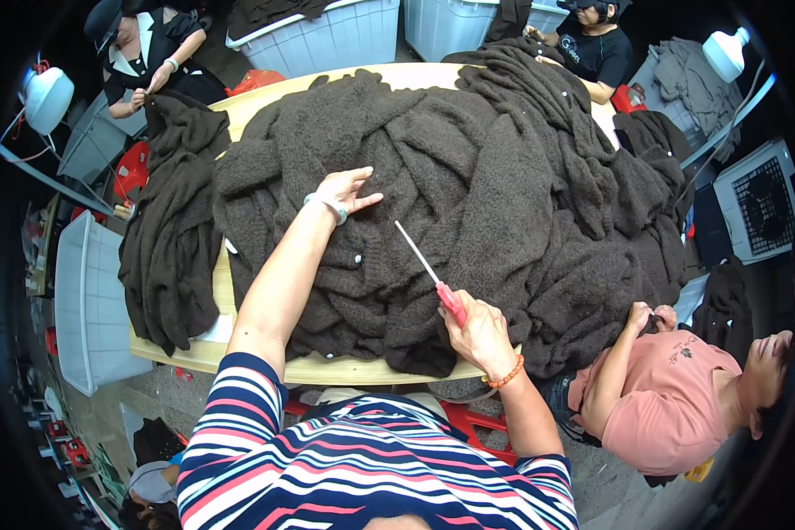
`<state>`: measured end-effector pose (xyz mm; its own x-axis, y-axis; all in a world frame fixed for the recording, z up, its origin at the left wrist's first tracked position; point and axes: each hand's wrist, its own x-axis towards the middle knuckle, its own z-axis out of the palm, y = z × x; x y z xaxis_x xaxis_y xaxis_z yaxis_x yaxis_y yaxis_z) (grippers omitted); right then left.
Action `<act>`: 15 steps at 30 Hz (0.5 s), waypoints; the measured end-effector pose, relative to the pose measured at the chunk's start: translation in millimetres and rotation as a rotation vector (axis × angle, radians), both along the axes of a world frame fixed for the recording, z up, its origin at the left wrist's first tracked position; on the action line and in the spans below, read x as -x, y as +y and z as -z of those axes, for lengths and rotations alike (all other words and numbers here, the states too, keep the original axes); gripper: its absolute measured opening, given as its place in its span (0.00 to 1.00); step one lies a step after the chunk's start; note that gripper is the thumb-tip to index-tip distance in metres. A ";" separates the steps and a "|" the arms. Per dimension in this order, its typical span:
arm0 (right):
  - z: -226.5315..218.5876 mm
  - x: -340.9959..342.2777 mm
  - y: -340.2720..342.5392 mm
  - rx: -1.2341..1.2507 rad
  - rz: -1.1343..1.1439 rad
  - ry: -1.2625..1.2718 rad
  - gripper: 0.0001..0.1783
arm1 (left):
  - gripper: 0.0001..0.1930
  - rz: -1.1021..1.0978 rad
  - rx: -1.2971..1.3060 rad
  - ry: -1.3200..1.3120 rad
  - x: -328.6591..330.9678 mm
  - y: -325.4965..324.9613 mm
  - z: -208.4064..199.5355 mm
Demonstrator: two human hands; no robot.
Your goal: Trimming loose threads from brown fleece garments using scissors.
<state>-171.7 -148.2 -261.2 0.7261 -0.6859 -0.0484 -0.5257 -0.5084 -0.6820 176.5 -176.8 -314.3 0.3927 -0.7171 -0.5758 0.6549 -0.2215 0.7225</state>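
A large heap of dark brown knitted fabric (pixel 503 194) covers most of the table. My left hand (pixel 348 191) reaches over the middle of the heap with its fingers apart and nothing in them; whether it touches the knit I cannot tell. In my right hand (pixel 480 334), fingers wrapped round the red handle, is a screwdriver-like tool (pixel 424 263) with a long thin metal shaft. Its shaft slants up and left over the knit, the tip short of my left hand. A small white spot (pixel 358 260) shows on the fabric between my hands; it is too small to name.
The pale wooden table (pixel 380 371) shows along its near edge. Co-workers handle dark fabric at far left, far right and near right, the last in a pink shirt (pixel 662 397). Large white bins (pixel 318 40) stand beyond the table, another bin (pixel 88 300) at left. White lamps (pixel 49 99) flank the table.
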 end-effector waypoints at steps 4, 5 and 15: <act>-6.4 -24.5 -6.4 0.022 0.034 0.022 0.08 | 0.11 -0.068 0.015 -0.044 -7.2 -5.6 21.6; -7.2 -29.5 -7.8 0.008 0.048 0.016 0.08 | 0.11 -0.061 0.012 -0.034 -3.9 -5.7 24.6; -0.2 -71.6 -20.0 0.015 0.107 0.080 0.09 | 0.18 -0.177 0.130 -0.266 14.8 2.2 45.3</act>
